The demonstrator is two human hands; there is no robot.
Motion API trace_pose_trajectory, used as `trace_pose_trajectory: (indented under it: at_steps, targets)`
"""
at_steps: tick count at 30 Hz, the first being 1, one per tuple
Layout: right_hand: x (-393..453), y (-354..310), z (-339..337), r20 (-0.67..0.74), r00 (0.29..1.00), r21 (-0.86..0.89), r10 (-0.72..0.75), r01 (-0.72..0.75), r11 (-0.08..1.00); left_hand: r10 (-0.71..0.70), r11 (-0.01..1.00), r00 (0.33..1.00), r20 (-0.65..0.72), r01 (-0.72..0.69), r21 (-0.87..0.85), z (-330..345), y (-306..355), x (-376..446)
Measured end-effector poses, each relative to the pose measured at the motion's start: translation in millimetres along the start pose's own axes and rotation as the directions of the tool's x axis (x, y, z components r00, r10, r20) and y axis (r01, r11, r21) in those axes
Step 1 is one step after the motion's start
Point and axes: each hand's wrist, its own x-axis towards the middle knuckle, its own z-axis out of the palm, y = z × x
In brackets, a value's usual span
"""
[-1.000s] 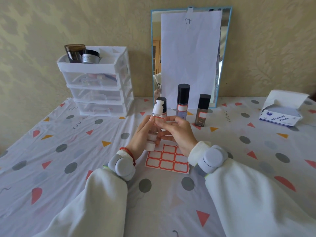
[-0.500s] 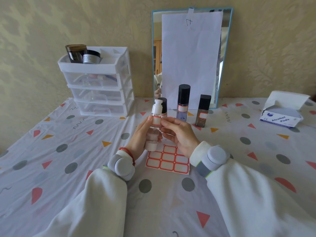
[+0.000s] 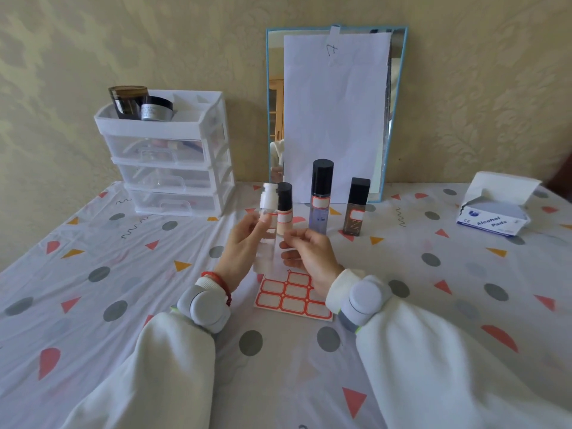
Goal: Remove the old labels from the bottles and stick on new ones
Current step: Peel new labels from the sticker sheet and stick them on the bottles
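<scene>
My left hand [image 3: 244, 246] grips a clear pump bottle [image 3: 267, 198] with a white pump head, upright above the table; a red-bordered label shows on its upper body. My right hand [image 3: 309, 255] hovers just right of the bottle with fingers loosely curled and nothing in them. A sheet of red-bordered blank labels [image 3: 291, 298] lies flat under my hands. Behind stand a beige bottle with a black cap [image 3: 284, 212], a tall bluish bottle [image 3: 321, 199] and a square brown bottle [image 3: 357, 212], each bearing a red-bordered label.
A white three-drawer unit [image 3: 173, 168] at the back left carries two dark jars [image 3: 128, 102]. A blue-framed mirror [image 3: 399, 113] covered with white paper leans on the wall. An open box of alcohol pads [image 3: 495, 215] sits at the far right on the patterned tablecloth.
My right hand has drawn back from the bottle's label, which its fingers were touching. The left hand keeps the bottle upright, raised slightly.
</scene>
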Motion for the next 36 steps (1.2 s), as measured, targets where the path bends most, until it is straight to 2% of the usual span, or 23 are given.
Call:
trace_pose_trajectory:
  at_steps: [5, 9, 21, 24, 26, 27, 29, 31, 33, 36]
  targets:
    - [1.9, 3.3, -0.2, 0.003, 1.0, -0.02, 0.012, -0.012, 1.0, 0.1, 0.992, 0.985, -0.138, -0.088, 0.092, -6.7, 1.9, 9.3]
    - [0.4, 4.8, 0.5, 0.026, 1.0, -0.049, -0.006, 0.008, 0.999, 0.101, 0.989, 0.977, -0.189, -0.078, 0.123, -10.9, 2.4, 20.1]
    - [1.6, 6.7, -1.8, 0.034, 0.999, -0.024, -0.008, 0.009, 1.0, 0.056, 0.967, 0.992, -0.117, -0.025, 0.252, -9.1, 2.7, 47.5]
    - [1.8, 2.0, -3.1, -0.067, 0.992, -0.067, -0.103, 0.098, 0.993, 0.058, 0.964, 0.991, -0.117, -0.025, 0.266, -8.9, 2.5, 47.8]
    - [3.9, -5.9, -6.7, -0.215, 0.954, -0.109, -0.207, 0.187, 0.976, 0.046, 0.963, 0.992, -0.114, -0.014, 0.268, -9.2, 2.8, 48.8]
    - [4.9, -10.5, -9.9, -0.299, 0.914, -0.152, -0.275, 0.239, 0.959, 0.036, 0.963, 0.993, -0.111, -0.005, 0.269, -9.7, 2.8, 49.1]
    - [6.3, -21.1, -18.6, -0.418, 0.775, -0.349, -0.474, 0.345, 0.871, 0.017, 0.964, 0.995, -0.102, 0.011, 0.265, -10.6, 3.3, 50.6]
    - [8.7, -26.8, -27.0, -0.403, 0.665, -0.558, -0.629, 0.367, 0.745, 0.005, 0.969, 0.995, -0.095, 0.019, 0.248, -10.7, 3.9, 51.7]
    - [12.5, -27.3, -31.9, -0.334, 0.684, -0.629, -0.648, 0.35, 0.694, 0.015, 0.972, 0.996, -0.084, 0.005, 0.235, -11.7, 4.0, 53.8]
    - [24.5, -23.3, -33.3, -0.246, 0.81, -0.635, -0.532, 0.28, 0.72, -0.008, 0.966, 0.999, -0.041, 0.018, 0.258, -13.3, 5.2, 58.7]
